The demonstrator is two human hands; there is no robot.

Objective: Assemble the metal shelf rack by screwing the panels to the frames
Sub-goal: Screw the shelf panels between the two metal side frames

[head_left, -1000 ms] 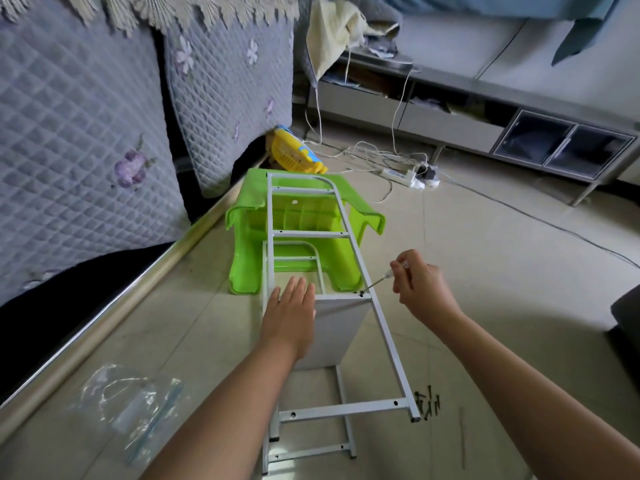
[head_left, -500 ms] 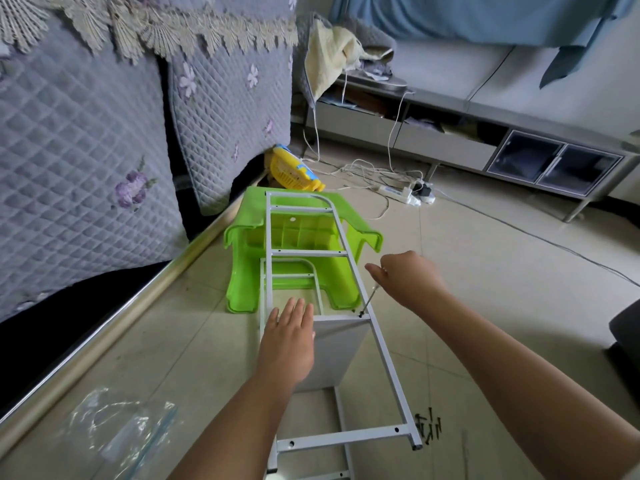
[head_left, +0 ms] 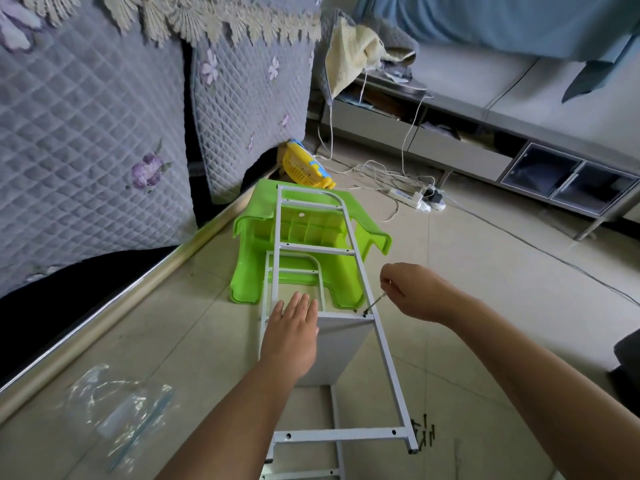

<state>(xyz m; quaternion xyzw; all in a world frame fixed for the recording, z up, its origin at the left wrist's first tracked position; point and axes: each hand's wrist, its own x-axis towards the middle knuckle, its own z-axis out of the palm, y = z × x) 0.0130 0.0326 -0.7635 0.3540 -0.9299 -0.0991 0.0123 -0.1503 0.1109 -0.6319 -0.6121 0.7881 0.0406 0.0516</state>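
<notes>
The white metal frame (head_left: 367, 306) lies lengthwise across the tiled floor (head_left: 485, 306), its far end propped on an overturned green plastic stool (head_left: 301, 237) and its near end low in the view. A white panel (head_left: 341, 344) stands on edge between this frame and a second frame beneath it, its top edge meeting the upper frame's right rail.

The left hand (head_left: 292, 336) lies flat with fingers straight and together, pressing on the panel's top edge at its left part. The right hand (head_left: 412, 289), to the right of the rail and slightly farther off, has its fingers curled round a thin screwdriver (head_left: 375, 303). The tool slants down and left, its tip on a dark screw (head_left: 364, 315) at the corner where panel and rail meet.

A small heap of black screws (head_left: 424, 436) lies on the floor just right of the frame's near corner. A clear plastic bag (head_left: 121, 407) lies on the floor at near left.
</notes>
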